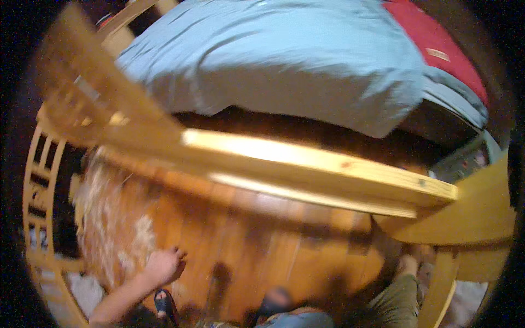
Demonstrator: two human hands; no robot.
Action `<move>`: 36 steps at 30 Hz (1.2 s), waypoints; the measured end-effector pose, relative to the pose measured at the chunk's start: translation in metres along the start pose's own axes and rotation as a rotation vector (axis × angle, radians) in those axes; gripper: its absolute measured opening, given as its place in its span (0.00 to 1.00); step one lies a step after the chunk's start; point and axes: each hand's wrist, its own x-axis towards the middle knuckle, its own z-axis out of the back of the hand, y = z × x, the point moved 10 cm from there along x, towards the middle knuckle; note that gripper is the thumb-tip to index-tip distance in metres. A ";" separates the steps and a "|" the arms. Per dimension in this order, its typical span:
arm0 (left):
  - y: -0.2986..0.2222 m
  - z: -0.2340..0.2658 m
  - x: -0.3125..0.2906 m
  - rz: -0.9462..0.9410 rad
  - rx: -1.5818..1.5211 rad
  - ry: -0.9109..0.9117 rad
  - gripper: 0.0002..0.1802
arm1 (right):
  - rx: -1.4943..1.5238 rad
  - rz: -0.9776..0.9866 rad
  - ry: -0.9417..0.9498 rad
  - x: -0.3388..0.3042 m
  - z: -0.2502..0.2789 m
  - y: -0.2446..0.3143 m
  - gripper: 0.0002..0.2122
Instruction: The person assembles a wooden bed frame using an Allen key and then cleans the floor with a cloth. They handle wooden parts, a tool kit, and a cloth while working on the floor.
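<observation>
Your left hand (165, 266) hangs over the wood floor (240, 251), beside the shaggy, pale rug (117, 235); its fingers look loosely curled, but you cannot tell how wide the grip is. Your right hand is out of view, its grip unknown. The pale wooden rail (306, 156) crosses between you and the near edge of the blue-covered bed (295, 54), a blurred wooden panel (98, 82) at its left end. A trousered leg (396, 303) stands near its right end.
</observation>
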 end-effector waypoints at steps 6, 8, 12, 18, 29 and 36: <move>0.037 0.006 -0.023 0.096 -0.021 0.072 0.13 | -0.146 0.048 0.166 -0.082 -0.028 0.020 0.19; 0.061 -0.003 -0.054 0.131 -0.038 0.047 0.12 | -0.198 0.055 0.268 -0.105 -0.045 0.033 0.20; 0.131 -0.031 -0.126 0.307 -0.128 -0.105 0.08 | -0.397 0.348 0.212 -0.151 -0.091 0.070 0.32; 0.204 -0.137 -0.254 0.438 -0.257 -0.044 0.07 | -0.175 0.648 0.400 -0.416 -0.021 0.359 0.35; 0.254 -0.252 -0.348 0.450 -0.664 -0.463 0.14 | 0.854 0.917 1.413 -0.786 -0.025 0.745 0.27; 0.290 -0.257 -0.348 0.345 -0.988 -0.707 0.12 | 0.579 1.115 1.017 -0.727 0.138 0.757 0.26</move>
